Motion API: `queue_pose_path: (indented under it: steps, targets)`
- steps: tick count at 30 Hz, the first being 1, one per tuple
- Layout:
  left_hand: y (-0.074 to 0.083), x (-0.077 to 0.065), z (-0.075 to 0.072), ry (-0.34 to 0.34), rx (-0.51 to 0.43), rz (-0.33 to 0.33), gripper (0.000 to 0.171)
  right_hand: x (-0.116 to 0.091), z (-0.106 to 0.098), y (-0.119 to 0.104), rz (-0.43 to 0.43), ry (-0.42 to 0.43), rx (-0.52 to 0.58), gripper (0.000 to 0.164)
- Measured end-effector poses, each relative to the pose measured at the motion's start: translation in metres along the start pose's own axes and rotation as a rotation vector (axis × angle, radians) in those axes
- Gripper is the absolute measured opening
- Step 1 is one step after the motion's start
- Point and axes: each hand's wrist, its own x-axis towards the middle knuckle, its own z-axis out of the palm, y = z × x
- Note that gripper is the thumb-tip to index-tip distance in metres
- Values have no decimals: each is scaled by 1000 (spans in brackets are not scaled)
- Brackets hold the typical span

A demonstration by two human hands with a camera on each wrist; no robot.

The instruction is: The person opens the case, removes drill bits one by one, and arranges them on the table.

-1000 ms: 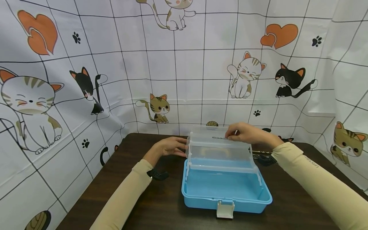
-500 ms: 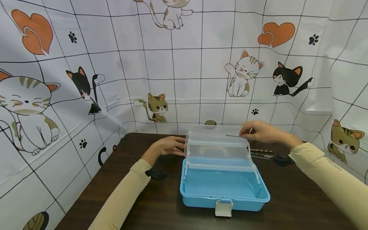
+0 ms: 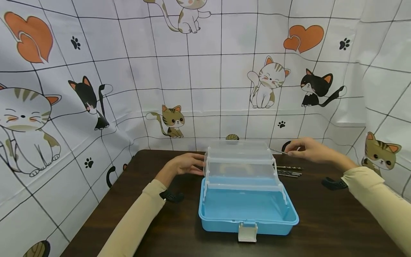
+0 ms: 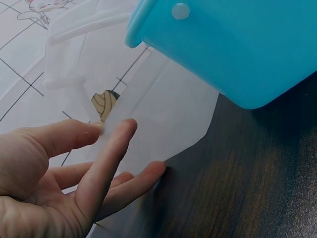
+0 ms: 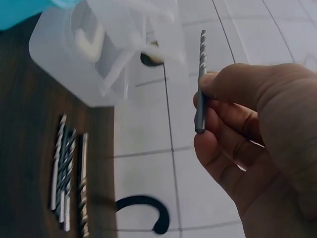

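A blue toolbox (image 3: 247,228) stands on the dark table with its translucent lid (image 3: 237,150) and translucent trays (image 3: 242,173) raised at the back. My left hand (image 3: 186,165) is at the lid's left side, its fingers fairly straight. In the left wrist view, its fingertips (image 4: 130,124) rest against the translucent plastic. My right hand (image 3: 305,150) is up in the air to the right of the lid. Between thumb and fingers it pinches a twist drill bit (image 5: 202,89), fluted end pointing away from the palm. Its plain shank is dark grey.
Several silvery drill bits (image 3: 289,174) and a bronze-coloured one (image 3: 290,167) lie on the table right of the toolbox, behind its front part. A white latch (image 3: 247,232) hangs down at the toolbox front. A cat-printed curtain (image 3: 205,89) closes off the back and sides.
My right hand has moved right with the drill bit, from over the lid to beyond its right edge, uncovering the bits on the table. My left hand stays at the lid.
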Motion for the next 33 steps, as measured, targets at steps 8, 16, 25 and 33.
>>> queue_pose_path:
  steps: [8, 16, 25, 33]
  targets:
    - [5, 4, -1, -11, 0, 5, 56, -14, 8, 37, 53, 12, 2, 12]
    - [3, 3, -2, 2, -9, 3, 57, -12, 26, 67, 101, -69, 10, 12]
    - [-2, 3, -3, 11, -10, -11, 57, -21, 51, 85, 147, -152, 15, 7]
    - [0, 2, -2, 17, -10, -1, 56, -28, 60, 87, 35, -100, -58, 9]
